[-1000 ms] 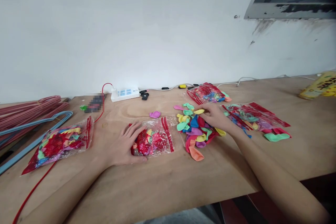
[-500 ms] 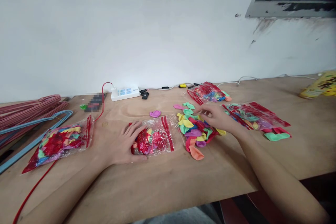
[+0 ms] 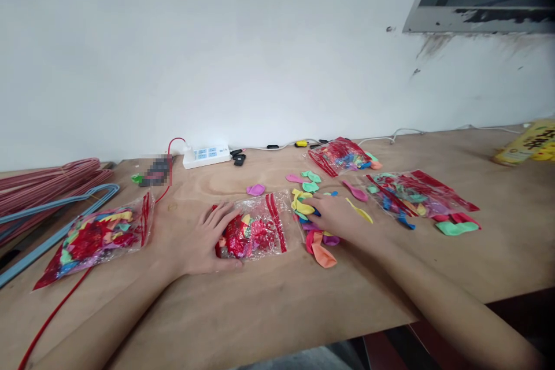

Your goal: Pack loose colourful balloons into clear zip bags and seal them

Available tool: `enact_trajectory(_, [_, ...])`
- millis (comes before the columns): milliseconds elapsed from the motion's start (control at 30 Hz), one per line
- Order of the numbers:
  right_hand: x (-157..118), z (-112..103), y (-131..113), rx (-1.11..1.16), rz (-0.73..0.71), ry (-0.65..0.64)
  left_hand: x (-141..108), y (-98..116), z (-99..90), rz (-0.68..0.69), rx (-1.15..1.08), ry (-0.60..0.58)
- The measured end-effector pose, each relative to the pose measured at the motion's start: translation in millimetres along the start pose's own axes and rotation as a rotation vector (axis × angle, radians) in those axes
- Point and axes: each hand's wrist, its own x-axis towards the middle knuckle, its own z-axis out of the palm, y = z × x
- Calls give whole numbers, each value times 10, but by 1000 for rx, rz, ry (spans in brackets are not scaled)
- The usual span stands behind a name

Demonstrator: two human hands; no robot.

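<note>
Loose balloons (image 3: pixel 303 203): a flat scatter of uninflated latex balloons is spread on the counter (image 3: pixel 264 315), with its long axis running from the far side toward the near edge; about a dozen can be counted, and others may be hidden under the hand.

Nearer hand: the scatter is overlaid by the right hand (image 3: pixel 340 217), so it lies closer to that hand than to the left hand (image 3: pixel 203 240), which is placed to its left.

Right hand's state: the fingers (image 3: pixel 315 199) are kept fairly close together and are pressed onto the yellow and blue balloons; whether anything is pinched between them cannot be told.

Left hand's state: the hand is rested on a clear zip bag (image 3: pixel 260 231) of balloons, with its fingers spread wide; nothing is seen to be gripped.

Separate balloons: three lie apart from the scatter: a pink balloon (image 3: pixel 355 191) and a yellow balloon (image 3: pixel 359 210) to its right, and a purple balloon (image 3: pixel 255 189) beyond the zip bag. An orange balloon (image 3: pixel 324 255) marks the scatter's near end.

Other bags: three more filled bags are laid out: a left bag (image 3: pixel 97 240), a far bag (image 3: pixel 340 156), and a right bag (image 3: pixel 416 196).

Back of counter: one white power strip (image 3: pixel 207 156) is placed against the wall (image 3: pixel 217 40).

Left side: a bundle of red wire hangers (image 3: pixel 47 185) and a blue hanger (image 3: pixel 56 214) are stacked beside a red cable (image 3: pixel 56 306).
</note>
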Motion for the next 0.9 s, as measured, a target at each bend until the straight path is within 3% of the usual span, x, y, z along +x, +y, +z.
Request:
enact_trajectory(100, [5, -69, 47, -15, -68, 22, -1, 5, -13, -17, 17, -24])
enact_trajectory(167, [1, -120, 84, 56, -100, 134, -2, 5, -13, -28, 25, -32])
enact_trajectory(333, [19, -56, 66, 599, -9, 433, -6, -12, 9, -2, 12, -3])
enact_trajectory(433, [47, 67, -36, 1005, 73, 446, -8, -18, 18, 11, 10, 4])
enact_trajectory(533, [55, 175, -150, 1177, 73, 342, -10, -14, 24, 7, -2, 13])
enact_trajectory(667, [13, 210, -229, 1077, -41, 119, -10, -8, 25, 5, -8, 21])
enact_trajectory(800, [-33, 104, -222, 667, -184, 271, -6, -11, 25, -4, -8, 10])
enact_trajectory(900, [-50, 51, -231, 513, -236, 254, -1, -13, 33, -12, -12, -1])
